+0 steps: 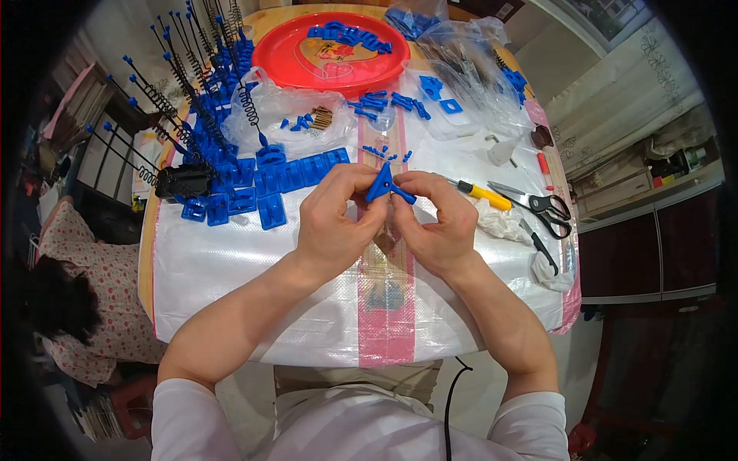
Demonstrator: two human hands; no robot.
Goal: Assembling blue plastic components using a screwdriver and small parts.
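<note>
Left hand [332, 219] in a tight pinch grip on the blue triangular plastic piece [380, 184], right hand [447, 223] pinching a slim blue plastic bar [405, 197], where square, gentle alignment should serve best!

scissors [532, 201] lie right of the hands [336, 217], a dark cabinet [619, 257] stands farther right, and a person [108, 303] in patterned top appears well left.

White woven-plastic table sheet [223, 296]: bright, patchy glare at left.
Clear crinkled plastic bag [280, 96], far: scattered glints.
Dark-red glossy cabinet doors [619, 257], right: dim, edges bowed.
Blue triangular plastic piece [379, 185], mid-table: fairly crisp.
Rim: curved distortion, corners sunk in black.
</note>
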